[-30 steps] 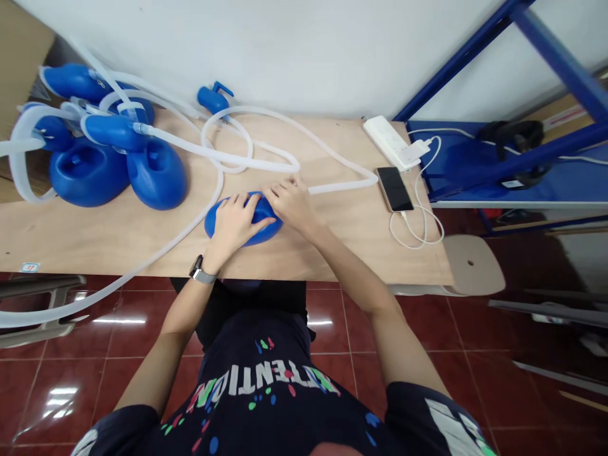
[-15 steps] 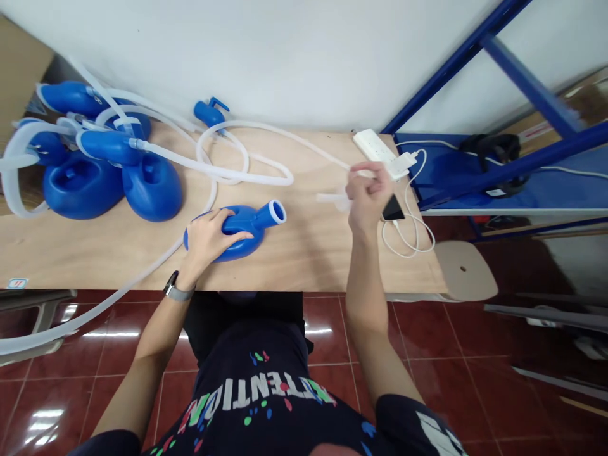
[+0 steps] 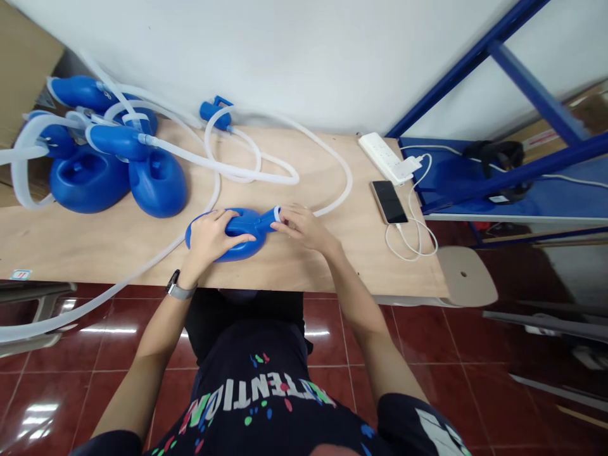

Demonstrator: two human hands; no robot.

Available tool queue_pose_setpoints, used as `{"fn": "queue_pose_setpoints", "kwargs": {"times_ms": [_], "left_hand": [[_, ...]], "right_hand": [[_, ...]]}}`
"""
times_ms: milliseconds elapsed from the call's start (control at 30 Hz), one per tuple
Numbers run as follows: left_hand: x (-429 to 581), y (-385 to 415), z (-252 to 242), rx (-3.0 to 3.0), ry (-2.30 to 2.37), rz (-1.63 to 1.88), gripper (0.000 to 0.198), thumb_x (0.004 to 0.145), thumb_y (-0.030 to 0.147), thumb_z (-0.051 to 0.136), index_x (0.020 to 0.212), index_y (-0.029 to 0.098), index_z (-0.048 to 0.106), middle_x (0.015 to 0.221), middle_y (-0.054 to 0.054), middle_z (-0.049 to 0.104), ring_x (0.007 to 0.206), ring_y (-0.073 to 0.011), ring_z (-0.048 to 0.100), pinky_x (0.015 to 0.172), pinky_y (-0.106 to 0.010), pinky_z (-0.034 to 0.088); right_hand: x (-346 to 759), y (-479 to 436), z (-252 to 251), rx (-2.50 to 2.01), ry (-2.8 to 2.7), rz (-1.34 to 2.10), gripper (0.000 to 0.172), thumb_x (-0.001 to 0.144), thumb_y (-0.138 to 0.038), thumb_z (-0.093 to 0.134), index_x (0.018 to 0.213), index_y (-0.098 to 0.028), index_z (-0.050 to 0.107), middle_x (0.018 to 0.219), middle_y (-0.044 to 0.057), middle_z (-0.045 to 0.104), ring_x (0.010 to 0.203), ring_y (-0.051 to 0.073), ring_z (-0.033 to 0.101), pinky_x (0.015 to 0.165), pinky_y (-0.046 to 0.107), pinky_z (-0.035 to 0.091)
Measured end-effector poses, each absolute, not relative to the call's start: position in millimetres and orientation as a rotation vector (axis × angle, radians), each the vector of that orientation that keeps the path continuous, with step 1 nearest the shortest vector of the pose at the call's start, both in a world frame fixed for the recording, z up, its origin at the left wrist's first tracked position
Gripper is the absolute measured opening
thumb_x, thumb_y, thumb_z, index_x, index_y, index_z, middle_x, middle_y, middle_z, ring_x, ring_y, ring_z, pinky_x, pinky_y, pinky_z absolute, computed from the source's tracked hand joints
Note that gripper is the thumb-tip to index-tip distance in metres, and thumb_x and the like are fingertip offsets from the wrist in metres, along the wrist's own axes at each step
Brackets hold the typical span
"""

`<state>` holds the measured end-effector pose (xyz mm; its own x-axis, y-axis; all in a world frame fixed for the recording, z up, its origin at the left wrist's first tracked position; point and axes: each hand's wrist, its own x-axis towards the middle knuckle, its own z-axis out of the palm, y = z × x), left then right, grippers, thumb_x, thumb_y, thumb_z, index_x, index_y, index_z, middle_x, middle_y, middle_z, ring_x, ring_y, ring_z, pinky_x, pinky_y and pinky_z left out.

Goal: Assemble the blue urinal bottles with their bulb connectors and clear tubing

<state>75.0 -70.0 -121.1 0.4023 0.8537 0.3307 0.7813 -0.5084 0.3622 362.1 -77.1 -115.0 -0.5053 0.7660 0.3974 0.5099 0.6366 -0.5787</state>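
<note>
Left hand [image 3: 211, 237]: palm-down, part-curled over the body of a squat, rounded blue plastic bottle [image 3: 240, 251] w/ a slanted neck; fingers bent at the recess on top, thumb laid across, prob. to pin it vs. the bench. Bottle's on the pale wood bench top [image 3: 294, 269], directly under LH, neck pointing at RH.

Right hand [image 3: 306, 229]: fingers & thumb part-closed at the bottle's white-rimmed mouth, touching or v. near it; can't tell if anything's pinched inside. Approach from the mouth side presumably leaves LH free to steady the body.

Just behind RH, a translucent white flexible hose [image 3: 346, 183] emerges and curves away beyond the grip; its near end's hidden, so can't tell if RH has it.

Farther out: to the grip's left, clustered blue plastic bottles w/ hoses [image 3: 90, 187]; to its right, a dark-screened phone [image 3: 389, 201] nr a white power strip [image 3: 380, 153], likely for charging, as a white cable's plugged in.
</note>
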Motion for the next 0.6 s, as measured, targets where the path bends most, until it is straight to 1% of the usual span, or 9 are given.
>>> {"fn": "queue_pose_setpoints", "kwargs": {"times_ms": [100, 233, 367, 500, 600], "left_hand": [[74.1, -67.6, -122.7, 2.507, 1.425, 0.745, 0.08, 0.088, 0.092, 0.064, 0.12, 0.021, 0.081, 0.109, -0.014, 0.084, 0.1, -0.0331, 0.08, 0.083, -0.039, 0.055], [72.7, -63.5, -126.4, 2.518, 1.404, 0.758, 0.082, 0.087, 0.094, 0.063, 0.118, 0.021, 0.082, 0.111, -0.014, 0.084, 0.098, -0.0327, 0.081, 0.081, -0.038, 0.054], [70.9, -63.4, -126.5, 2.521, 1.388, 0.763, 0.082, 0.087, 0.093, 0.064, 0.119, 0.02, 0.083, 0.111, -0.013, 0.085, 0.099, -0.0326, 0.081, 0.08, -0.038, 0.054], [70.7, -65.0, -123.6, 2.511, 1.39, 0.714, 0.08, 0.087, 0.092, 0.065, 0.121, 0.021, 0.083, 0.109, -0.013, 0.085, 0.099, -0.0318, 0.081, 0.079, -0.036, 0.054], [72.2, -65.8, -121.9, 2.503, 1.417, 0.678, 0.078, 0.088, 0.091, 0.066, 0.123, 0.023, 0.083, 0.112, -0.012, 0.085, 0.102, -0.0319, 0.08, 0.079, -0.036, 0.054]], "right_hand": [[368.6, -69.5, -109.3, -0.927, -2.247, 0.66, 0.05, 0.116, -0.06, 0.043, 0.078, -0.026, 0.039, 0.076, -0.001, 0.049, 0.073, 0.019, 0.047, 0.077, 0.037, 0.042], [371.3, -64.0, -111.4, -0.874, -2.21, 0.767, 0.051, 0.115, -0.06, 0.046, 0.077, -0.026, 0.041, 0.074, -0.002, 0.045, 0.072, 0.018, 0.045, 0.077, 0.036, 0.041], [369.4, -63.2, -120.7, -0.836, -2.132, 0.781, 0.052, 0.115, -0.057, 0.049, 0.074, -0.025, 0.043, 0.072, -0.002, 0.045, 0.071, 0.018, 0.045, 0.073, 0.035, 0.038], [366.7, -65.6, -125.5, -0.849, -2.088, 0.755, 0.052, 0.115, -0.055, 0.048, 0.073, -0.025, 0.041, 0.071, -0.002, 0.045, 0.07, 0.018, 0.045, 0.072, 0.035, 0.038], [364.7, -71.3, -126.2, -0.907, -2.079, 0.707, 0.051, 0.115, -0.056, 0.049, 0.073, -0.026, 0.043, 0.07, -0.002, 0.047, 0.07, 0.018, 0.046, 0.072, 0.036, 0.039]]}}
